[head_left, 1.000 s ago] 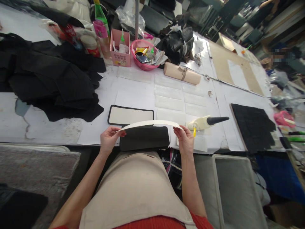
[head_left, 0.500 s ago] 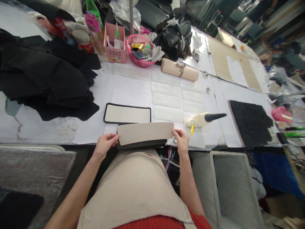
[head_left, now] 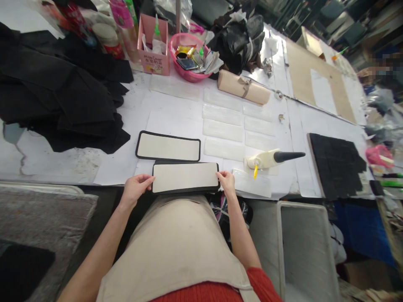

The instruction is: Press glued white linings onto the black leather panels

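Observation:
A pale rectangular board (head_left: 185, 177) lies over a slightly larger black piece (head_left: 189, 191), whose dark border shows around it at the table's front edge. My left hand (head_left: 136, 188) pinches the board's left end between thumb and fingers. At the opposite end, my right hand (head_left: 226, 181) has its fingertips closed on the right edge. Just behind lies a second pale board with a black border (head_left: 168, 147), untouched. To the right of my right hand stands a cream glue bottle (head_left: 262, 160) with a black handle-like part and a yellow tip.
Black sheets (head_left: 59, 92) are heaped at left. Clear plastic strips (head_left: 223, 130) lie in rows beyond the boards. A pink box (head_left: 154, 46), a pink basket (head_left: 189, 75) and a beige roll (head_left: 244, 87) stand farther back. A black stack (head_left: 335, 163) lies right; a grey bin (head_left: 305, 251) stands below.
The pale board has come down and shifted left onto the black piece, now lining up inside its border. My right hand moved left with it. The view has shifted slightly.

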`<state>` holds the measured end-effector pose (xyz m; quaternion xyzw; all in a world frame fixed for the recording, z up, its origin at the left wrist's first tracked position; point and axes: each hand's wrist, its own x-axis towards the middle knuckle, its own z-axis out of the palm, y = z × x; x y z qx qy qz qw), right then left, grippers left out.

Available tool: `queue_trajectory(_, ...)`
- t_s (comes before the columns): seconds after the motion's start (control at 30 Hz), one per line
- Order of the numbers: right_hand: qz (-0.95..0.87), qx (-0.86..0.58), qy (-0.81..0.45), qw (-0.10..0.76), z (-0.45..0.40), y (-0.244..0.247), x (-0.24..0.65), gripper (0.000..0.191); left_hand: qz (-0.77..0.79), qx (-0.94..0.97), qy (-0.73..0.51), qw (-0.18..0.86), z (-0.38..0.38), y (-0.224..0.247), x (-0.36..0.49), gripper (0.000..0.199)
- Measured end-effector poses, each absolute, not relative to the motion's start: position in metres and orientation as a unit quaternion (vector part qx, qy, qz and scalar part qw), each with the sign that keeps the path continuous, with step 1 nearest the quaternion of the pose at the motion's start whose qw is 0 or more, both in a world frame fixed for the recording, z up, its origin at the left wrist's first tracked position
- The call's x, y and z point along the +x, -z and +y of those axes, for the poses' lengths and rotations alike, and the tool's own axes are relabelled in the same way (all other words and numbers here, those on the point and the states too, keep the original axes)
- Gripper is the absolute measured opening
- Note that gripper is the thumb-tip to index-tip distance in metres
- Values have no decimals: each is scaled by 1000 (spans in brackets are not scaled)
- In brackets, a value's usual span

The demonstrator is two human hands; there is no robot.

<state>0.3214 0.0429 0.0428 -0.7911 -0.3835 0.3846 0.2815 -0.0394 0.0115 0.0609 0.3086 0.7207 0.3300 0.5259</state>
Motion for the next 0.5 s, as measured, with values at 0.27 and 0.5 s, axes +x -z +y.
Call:
queue_trajectory(0.27,-426,-827,-331,158,46,-40,326,23,752,335,-316,472,10,-48,-38,33)
queue_trajectory(0.5,-428,-837,-323,106,48,-46,324,23,760,328,-312,466,12,-41,-40,32)
